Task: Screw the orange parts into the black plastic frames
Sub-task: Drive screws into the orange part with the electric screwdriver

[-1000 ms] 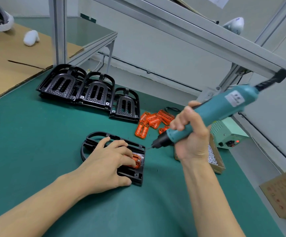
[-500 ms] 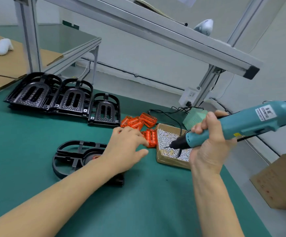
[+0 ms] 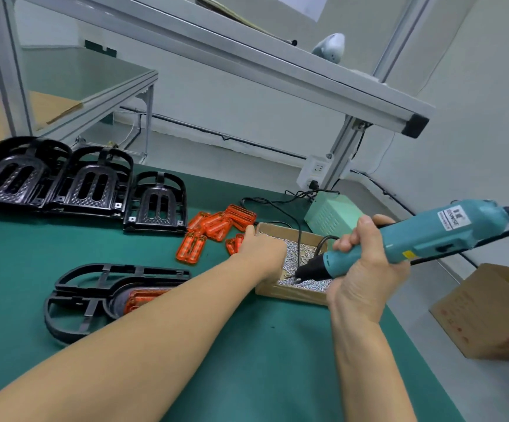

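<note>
Nearest on the green mat [image 3: 223,370] is a black frame [image 3: 95,295] lying flat at left, with an orange part [image 3: 143,296] sitting in it, partly hidden by the left forearm. Just past that, the right hand [image 3: 366,269] is wrapped around a teal electric screwdriver [image 3: 423,236], tip dipped into a cardboard box of screws [image 3: 296,289]. The left hand [image 3: 262,248] reaches into that same box; can't tell if its fingers are pinching anything since they're hidden. Loose orange parts [image 3: 213,229] are piled just left of the box. Further back left, three more black frames [image 3: 79,184] sit in a row, and a pale green power unit [image 3: 329,213] is behind the box.
</note>
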